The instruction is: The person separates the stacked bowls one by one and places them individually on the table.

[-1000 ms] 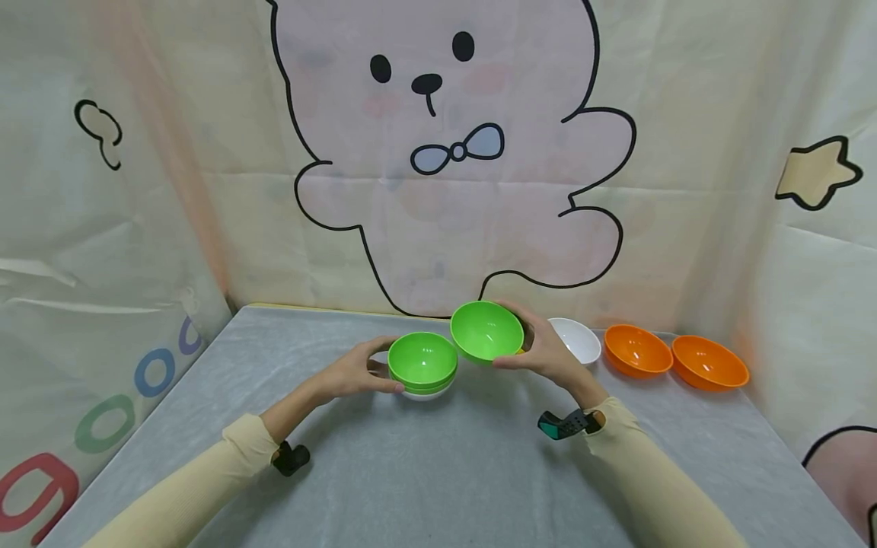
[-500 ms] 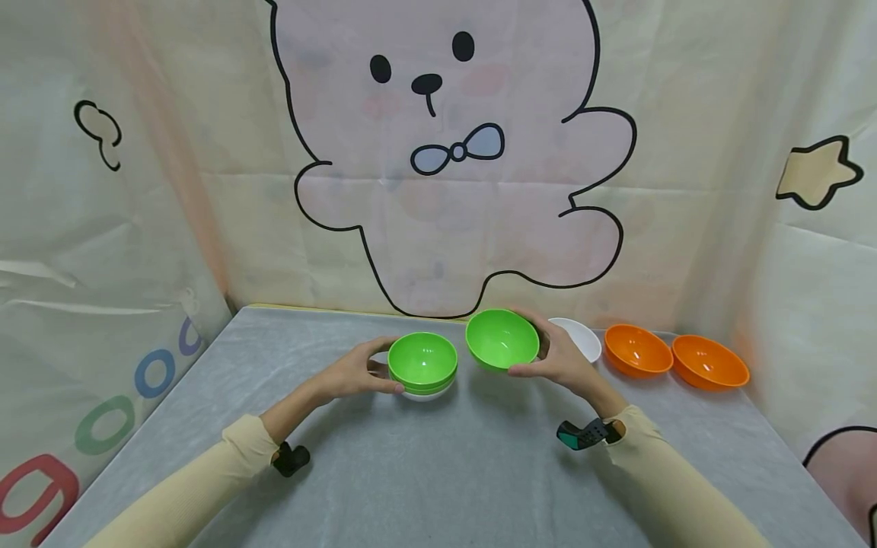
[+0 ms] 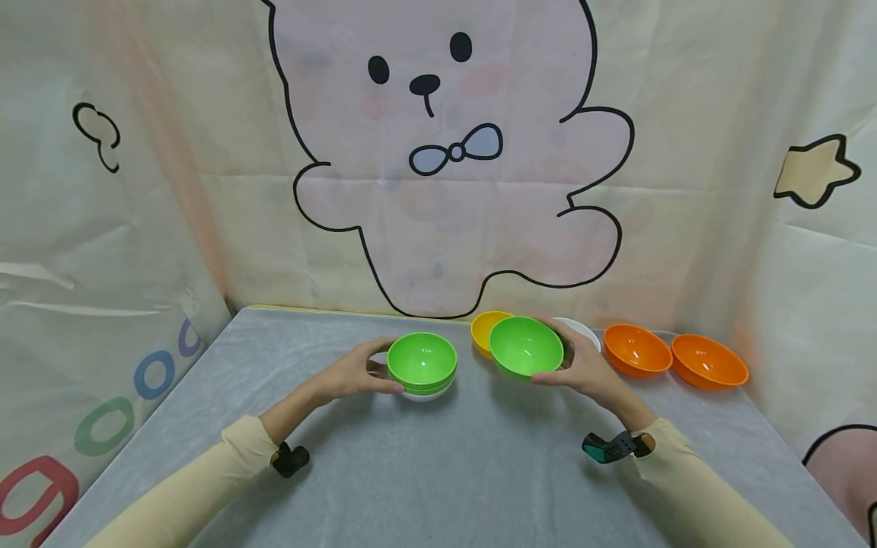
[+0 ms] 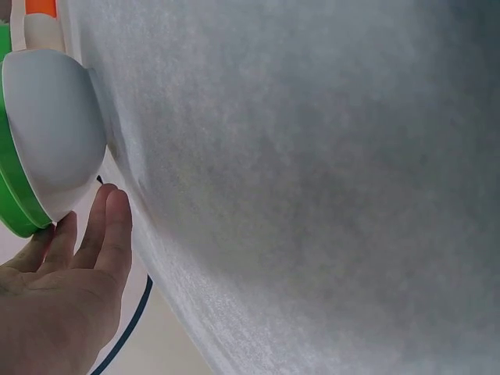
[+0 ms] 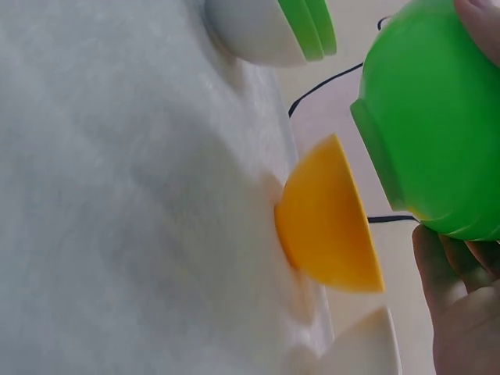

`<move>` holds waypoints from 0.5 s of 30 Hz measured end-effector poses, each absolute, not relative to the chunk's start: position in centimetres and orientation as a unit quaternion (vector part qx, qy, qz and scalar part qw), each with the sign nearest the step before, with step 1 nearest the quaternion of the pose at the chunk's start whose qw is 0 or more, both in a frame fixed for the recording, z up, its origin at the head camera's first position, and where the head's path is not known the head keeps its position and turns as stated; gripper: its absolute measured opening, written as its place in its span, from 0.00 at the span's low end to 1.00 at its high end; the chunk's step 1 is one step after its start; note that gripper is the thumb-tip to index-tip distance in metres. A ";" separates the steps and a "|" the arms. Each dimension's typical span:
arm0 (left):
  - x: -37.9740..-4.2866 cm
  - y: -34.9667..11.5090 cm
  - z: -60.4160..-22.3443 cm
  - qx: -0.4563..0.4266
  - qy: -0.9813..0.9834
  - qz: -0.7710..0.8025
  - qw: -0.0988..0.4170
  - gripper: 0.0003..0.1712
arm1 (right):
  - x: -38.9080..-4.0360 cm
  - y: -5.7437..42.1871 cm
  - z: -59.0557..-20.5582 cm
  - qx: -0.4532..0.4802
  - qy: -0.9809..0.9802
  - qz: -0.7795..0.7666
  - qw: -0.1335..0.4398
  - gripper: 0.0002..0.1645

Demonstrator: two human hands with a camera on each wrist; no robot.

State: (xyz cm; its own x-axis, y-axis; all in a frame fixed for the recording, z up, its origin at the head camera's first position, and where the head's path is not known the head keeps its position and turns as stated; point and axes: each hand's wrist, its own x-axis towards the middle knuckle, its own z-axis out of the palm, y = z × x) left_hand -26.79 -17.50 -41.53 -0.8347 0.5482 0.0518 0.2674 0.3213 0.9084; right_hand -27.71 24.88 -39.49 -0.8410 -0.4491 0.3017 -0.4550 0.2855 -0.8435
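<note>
Left hand [image 3: 349,371]: set at the left side of a bowl stack [image 3: 422,361], thumb at the front and fingers round the back, parted by the stack's width and holding it lightly; in its wrist view the fingers lie fairly straight, some tips at the green rim.

Bowl stack: two green rims showing, nested in a bottom white bowl [image 4: 55,129], standing upright on the grey-covered table [image 3: 438,472].

Right hand [image 3: 582,365]: thumb and fingers spread wide across a single green bowl [image 3: 526,347], gripping it from its right side, thumb in front, fingers behind.

Single green bowl: raised clear of the table, hollow side up, to the right of the stack and apart from it.

Yellow bowl [image 5: 328,223]: on the table, behind the raised bowl and partly covered by it in the head view.

Rear white bowl [image 3: 587,331]: behind the right hand, mostly hidden.

Two orange bowls [image 3: 637,352]: side by side at the right rear.

Backdrop [image 3: 445,205]: pale cloth, printed with a bow-tied bear.
</note>
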 end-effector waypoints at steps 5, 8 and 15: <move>-26.8 -17.5 -41.5 0.252 0.803 0.523 0.135 0.50 | -27.2 26.3 -39.7 0.278 -0.807 0.522 0.014 0.53; -26.8 -17.5 -41.5 0.252 0.804 0.522 0.135 0.50 | -26.9 27.2 -40.0 0.269 -0.815 0.513 0.022 0.53; -26.8 -17.5 -41.4 0.254 0.804 0.521 0.134 0.49 | -26.0 28.8 -40.6 0.227 -0.845 0.484 0.028 0.53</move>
